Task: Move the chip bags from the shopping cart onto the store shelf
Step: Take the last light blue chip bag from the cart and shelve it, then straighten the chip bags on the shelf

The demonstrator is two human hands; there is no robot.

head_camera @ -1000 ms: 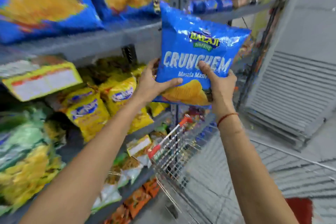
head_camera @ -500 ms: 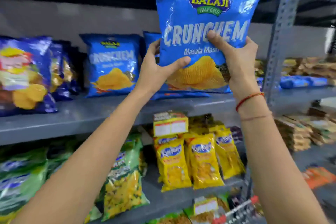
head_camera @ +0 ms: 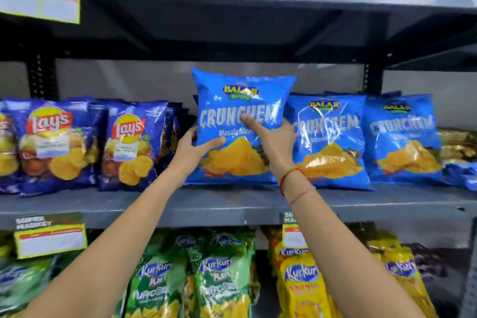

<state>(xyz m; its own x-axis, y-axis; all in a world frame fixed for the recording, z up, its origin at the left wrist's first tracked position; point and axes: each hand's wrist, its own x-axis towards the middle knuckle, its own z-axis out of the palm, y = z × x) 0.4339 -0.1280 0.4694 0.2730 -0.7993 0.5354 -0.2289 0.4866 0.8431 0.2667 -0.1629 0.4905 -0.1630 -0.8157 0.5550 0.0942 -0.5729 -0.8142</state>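
1. two views back the camera looked past the shelving at the cart; now it faces the grey shelf squarely, and the cart is out of sight.
2. half a second ago the blue crunchem bag was held up above the board; now its bottom edge sits on or just over the shelf at 12 o'clock, upright, in the gap between the lay's bags at 9 o'clock and two matching crunchem bags at 3 o'clock, which it touches or slightly overlaps.
3. the left hand is clamped on the bag's lower left edge, thumb across the front; its fingers are hidden behind.
4. the right hand grips the lower right side, index finger stretched flat over the lettering, the other fingers hidden behind.
5. judged from this, the bag is all but placed; what remains is seating it and letting go without toppling its neighbours.
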